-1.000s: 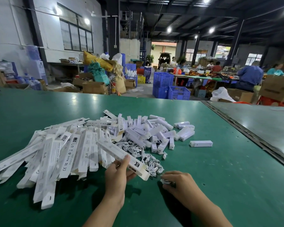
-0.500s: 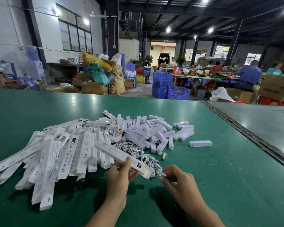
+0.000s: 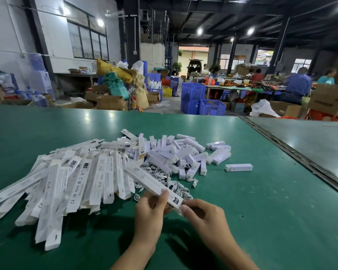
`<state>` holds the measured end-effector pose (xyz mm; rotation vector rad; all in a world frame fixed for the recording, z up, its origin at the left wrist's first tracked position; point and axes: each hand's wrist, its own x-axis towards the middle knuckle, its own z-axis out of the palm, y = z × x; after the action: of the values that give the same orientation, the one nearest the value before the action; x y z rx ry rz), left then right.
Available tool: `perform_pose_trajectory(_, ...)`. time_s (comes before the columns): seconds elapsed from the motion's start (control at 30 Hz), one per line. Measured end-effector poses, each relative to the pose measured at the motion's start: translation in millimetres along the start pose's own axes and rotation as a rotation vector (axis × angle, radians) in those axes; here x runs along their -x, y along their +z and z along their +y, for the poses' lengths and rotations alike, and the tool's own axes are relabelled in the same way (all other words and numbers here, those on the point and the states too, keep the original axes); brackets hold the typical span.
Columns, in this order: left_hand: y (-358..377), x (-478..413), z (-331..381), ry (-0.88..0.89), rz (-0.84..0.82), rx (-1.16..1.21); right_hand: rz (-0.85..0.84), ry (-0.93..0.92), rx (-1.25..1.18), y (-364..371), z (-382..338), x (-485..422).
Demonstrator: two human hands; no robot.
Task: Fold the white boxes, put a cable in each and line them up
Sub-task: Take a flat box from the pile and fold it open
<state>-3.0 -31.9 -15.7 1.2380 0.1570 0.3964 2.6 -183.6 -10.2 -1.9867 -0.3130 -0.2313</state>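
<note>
Left hand (image 3: 151, 209) gripped white box (image 3: 148, 180) near its end; right hand (image 3: 203, 215) pinched that end. Likely light, thin, crushable card: hold the edges.

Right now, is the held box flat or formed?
Formed, it seems: the held box shows a side face, unlike the flat blanks. The right hand hides its near end: open or closed, cannot tell.

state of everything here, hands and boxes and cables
held box: folded up, lifted, tilted
left hand: grips held box
right hand: pinches its near end
flat boxes: unfolded, piled loosely
folded boxes: heaped, not lined up
single box: folded, lying apart
cables: loose heap, unboxed
</note>
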Motion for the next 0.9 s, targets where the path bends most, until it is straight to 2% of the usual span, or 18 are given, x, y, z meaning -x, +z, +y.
perform_pose_trajectory(0.27, 1.4, -1.2, 1.2, -0.029, -0.044, 0.049, 0.090, 0.159, -0.325, -0.2, 6.5, -5.5)
perform_pose_trajectory(0.53, 3.4, -0.3, 8.2, -0.141, -0.048, 0.152, 0.013, 0.270, -0.585, 1.0, 9.8, -6.1)
perform_pose_trajectory(0.7, 1.6, 1.1, 10.3, -0.168, -0.055, 0.173, -0.035, 0.175, -0.405, -1.3, 7.9, -6.1)
perform_pose_trajectory(0.9, -1.0, -1.7, 7.2, -0.227, -0.095, 0.131, 0.062, -0.046, -0.005, 3.1, 3.8, 0.7)
